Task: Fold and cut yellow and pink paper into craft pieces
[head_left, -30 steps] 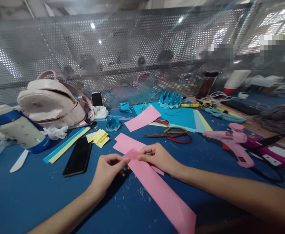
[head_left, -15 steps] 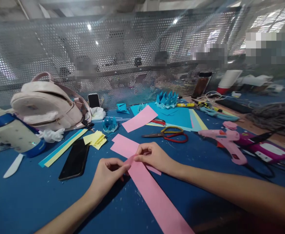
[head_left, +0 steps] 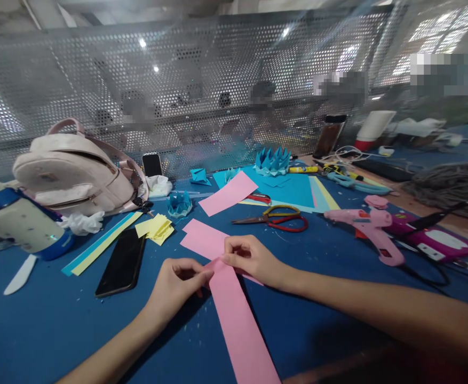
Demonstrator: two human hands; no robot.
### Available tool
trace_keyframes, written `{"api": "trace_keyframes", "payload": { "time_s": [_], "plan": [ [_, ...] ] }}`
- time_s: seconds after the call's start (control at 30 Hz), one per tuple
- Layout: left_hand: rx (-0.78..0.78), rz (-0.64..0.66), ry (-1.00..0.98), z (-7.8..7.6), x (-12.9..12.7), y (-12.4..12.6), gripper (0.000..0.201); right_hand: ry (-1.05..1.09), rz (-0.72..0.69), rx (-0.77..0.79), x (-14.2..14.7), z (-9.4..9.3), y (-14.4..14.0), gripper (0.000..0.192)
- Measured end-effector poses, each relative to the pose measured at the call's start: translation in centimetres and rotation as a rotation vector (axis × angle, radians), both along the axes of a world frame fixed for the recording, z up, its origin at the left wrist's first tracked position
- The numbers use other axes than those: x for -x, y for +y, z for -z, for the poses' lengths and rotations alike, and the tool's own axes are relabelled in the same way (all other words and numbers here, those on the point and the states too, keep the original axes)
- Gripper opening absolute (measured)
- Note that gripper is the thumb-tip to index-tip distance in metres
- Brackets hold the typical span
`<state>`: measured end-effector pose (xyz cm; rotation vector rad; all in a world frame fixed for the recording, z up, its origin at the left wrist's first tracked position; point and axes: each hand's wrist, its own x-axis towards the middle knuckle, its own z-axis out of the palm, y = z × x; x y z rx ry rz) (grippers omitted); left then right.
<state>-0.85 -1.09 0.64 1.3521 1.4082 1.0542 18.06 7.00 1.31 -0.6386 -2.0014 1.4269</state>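
A long pink paper strip (head_left: 239,325) runs from between my hands down to the bottom edge of the view. My left hand (head_left: 180,285) pinches the strip's far end at its left corner. My right hand (head_left: 253,258) grips the same end on the right, thumb against fingers, and the paper there looks folded over. Under and behind my right hand lie more pink paper pieces (head_left: 202,238), partly covered by it. Another pink piece (head_left: 228,193) rests farther back. Scissors (head_left: 276,217) with yellow and red handles lie beyond my right hand.
Left are a black phone (head_left: 120,264), yellow paper pieces (head_left: 156,229), a jug (head_left: 21,221) and a backpack (head_left: 73,170). A pink glue gun (head_left: 372,224) lies right. Folded blue paper (head_left: 272,161) and blue sheets (head_left: 293,191) are at the back before a perforated metal screen (head_left: 201,69).
The near end of the pink strip has swung left, so the strip now hangs steeper. Both hands keep nearly the same place and hold. The view has shifted slightly.
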Motion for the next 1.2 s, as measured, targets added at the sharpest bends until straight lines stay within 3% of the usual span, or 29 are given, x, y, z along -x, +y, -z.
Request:
{"api": "trace_keyframes", "payload": {
  "time_s": [0.33,0.67,0.87,1.03,1.2],
  "plan": [
    [0.085,0.120,-0.087,-0.3,0.3,0.2,0.029,-0.023,0.004,-0.097,0.0,0.1,-0.7,0.038],
    [0.035,0.025,-0.149,0.5,1.1,0.2,0.030,-0.119,0.006,-0.074,0.1,0.3,-0.5,0.056],
    [0.024,-0.043,-0.173,0.3,1.1,0.2,0.030,-0.185,-0.035,0.004,0.1,0.6,-0.5,0.053],
    [0.011,-0.069,-0.204,0.0,0.9,0.2,0.029,-0.184,0.036,-0.101,0.1,0.5,-0.5,0.055],
    [-0.003,-0.114,-0.268,0.2,1.2,0.4,0.027,-0.223,-0.009,-0.038,0.1,0.3,-0.4,0.051]
  ]
}}
